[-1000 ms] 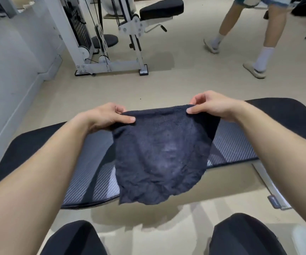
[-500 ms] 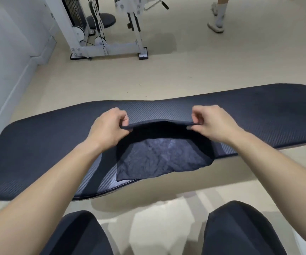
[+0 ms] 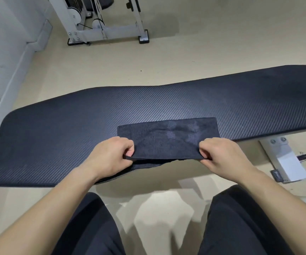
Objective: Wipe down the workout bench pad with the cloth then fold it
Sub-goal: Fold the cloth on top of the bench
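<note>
Dark cloth (image 3: 168, 138) lies on the near half of the bench pad (image 3: 74, 137), folded over itself; far edge is a clean crease, near edge lifted slightly off the pad. A ragged bit of the lower layer shows under the near edge, toward the middle.

Left hand (image 3: 109, 157) pinches the near-left corner, thumb on top, fingers curled under. Right hand (image 3: 222, 155) pinches the near-right corner the same way. Both hands closed on cloth, nothing else held.

Step in hand, by my reading: folding; wiping looks finished, though the pad's cleanliness can't be judged from here.

To do it well:
- keep tension even between the two corners so the top layer stays flat
- bring the near edge down square on the lower layer, corners matched
- tuck or straighten the ragged under-layer first, else it bunches
- press the crease with flat fingers before letting go

Risk: the cloth sits close to the pad's near edge and could slide off toward the knees
</note>
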Tool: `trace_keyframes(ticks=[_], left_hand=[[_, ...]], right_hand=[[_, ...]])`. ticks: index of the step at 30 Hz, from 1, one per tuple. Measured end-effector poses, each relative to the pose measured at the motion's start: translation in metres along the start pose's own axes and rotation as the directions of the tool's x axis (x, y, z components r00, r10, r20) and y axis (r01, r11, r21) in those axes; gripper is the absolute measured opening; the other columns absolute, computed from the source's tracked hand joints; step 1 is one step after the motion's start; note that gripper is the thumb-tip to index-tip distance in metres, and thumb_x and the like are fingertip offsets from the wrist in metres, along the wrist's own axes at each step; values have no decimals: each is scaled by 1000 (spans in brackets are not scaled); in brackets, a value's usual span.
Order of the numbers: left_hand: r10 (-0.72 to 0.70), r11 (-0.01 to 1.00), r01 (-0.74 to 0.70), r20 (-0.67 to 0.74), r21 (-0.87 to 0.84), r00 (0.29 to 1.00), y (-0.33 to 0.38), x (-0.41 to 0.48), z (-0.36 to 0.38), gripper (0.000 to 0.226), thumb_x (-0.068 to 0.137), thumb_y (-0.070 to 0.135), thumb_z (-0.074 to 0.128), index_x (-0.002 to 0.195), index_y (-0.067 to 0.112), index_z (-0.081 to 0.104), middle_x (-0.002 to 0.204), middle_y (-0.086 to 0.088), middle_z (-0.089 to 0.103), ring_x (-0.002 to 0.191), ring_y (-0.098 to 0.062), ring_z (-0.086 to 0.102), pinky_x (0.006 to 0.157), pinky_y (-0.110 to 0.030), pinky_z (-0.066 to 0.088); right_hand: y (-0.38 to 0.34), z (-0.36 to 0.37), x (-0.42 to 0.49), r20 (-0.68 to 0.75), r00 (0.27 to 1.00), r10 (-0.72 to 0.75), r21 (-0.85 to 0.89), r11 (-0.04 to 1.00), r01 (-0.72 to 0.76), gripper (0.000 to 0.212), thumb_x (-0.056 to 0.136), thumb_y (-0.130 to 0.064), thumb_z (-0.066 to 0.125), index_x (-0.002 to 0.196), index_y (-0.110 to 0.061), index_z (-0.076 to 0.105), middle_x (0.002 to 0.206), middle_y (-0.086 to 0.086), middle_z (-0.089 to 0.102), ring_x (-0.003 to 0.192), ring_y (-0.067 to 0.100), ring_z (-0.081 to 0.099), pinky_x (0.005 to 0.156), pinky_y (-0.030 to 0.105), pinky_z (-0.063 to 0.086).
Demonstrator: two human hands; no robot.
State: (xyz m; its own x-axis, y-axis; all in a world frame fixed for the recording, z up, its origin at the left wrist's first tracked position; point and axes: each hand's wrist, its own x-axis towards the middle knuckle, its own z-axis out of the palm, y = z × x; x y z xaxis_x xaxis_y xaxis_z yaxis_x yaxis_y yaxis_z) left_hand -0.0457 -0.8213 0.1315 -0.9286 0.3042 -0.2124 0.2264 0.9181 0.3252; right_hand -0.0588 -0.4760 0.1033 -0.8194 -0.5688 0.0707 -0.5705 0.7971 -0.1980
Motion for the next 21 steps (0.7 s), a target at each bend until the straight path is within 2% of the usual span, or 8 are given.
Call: trace_keyframes(ticks=[3,6,9,13,15,17,19,21], left_hand=[[80,995,-83,48,53,996,-4,2,0,21,71,24,58,68,25,38,69,12,48,75,-10,44,62,-30,41],[184,977,-185,24,108,983,-3,1,-1,22,70,30,58,66,28,37,69,13,44,73,-10,43,62,-28,42],[317,929,-299,-51,219,947,-2,-5,6,26,69,37,61,63,29,37,68,14,40,68,-11,39,58,-28,43],[381,859,-351,-7,373,924,-3,-8,13,49,69,67,68,63,31,35,72,15,40,68,-13,40,56,-27,37],[338,867,-317,15,385,941,4,-11,11,53,68,78,60,60,29,41,71,15,43,69,-12,43,57,-27,37],[188,955,-181,-7,235,982,12,-8,2,58,73,83,47,62,26,48,71,14,49,71,-8,48,62,-29,44],[54,997,-50,-76,51,996,15,4,-10,47,80,75,47,73,29,52,78,14,54,79,-9,52,71,-34,49],[-34,999,38,-169,17,985,9,24,-14,30,86,62,56,98,35,58,101,13,55,100,-17,51,84,-41,51]], right_hand=[[-1,10,3,66,995,-77,-120,989,85,56,67,-34,83,74,-30,28,64,-10,42,60,21,52,57,30,29],[0,10,4,77,992,-99,-173,979,111,52,64,-28,80,75,-29,29,65,-7,48,60,23,54,56,30,28],[3,7,1,55,990,-131,-135,981,137,45,63,-23,74,72,-28,31,66,-8,46,60,22,51,54,30,31],[5,5,1,123,980,-159,-181,967,180,26,65,-30,73,70,-26,48,69,-6,48,60,23,53,53,33,36],[0,2,2,197,971,-139,-231,956,183,28,71,-53,67,71,-27,58,69,-8,50,60,21,55,54,32,38],[-9,-8,6,152,988,-30,-189,980,59,43,78,-69,49,73,-28,60,68,-9,56,64,20,60,55,32,43],[-13,-22,18,-36,995,89,-84,992,-92,37,86,-60,47,76,-27,58,73,-8,57,71,22,61,56,32,45],[-6,-30,36,-104,977,184,-63,980,-191,24,87,-42,57,102,-25,63,98,-1,59,89,27,59,67,38,51]])
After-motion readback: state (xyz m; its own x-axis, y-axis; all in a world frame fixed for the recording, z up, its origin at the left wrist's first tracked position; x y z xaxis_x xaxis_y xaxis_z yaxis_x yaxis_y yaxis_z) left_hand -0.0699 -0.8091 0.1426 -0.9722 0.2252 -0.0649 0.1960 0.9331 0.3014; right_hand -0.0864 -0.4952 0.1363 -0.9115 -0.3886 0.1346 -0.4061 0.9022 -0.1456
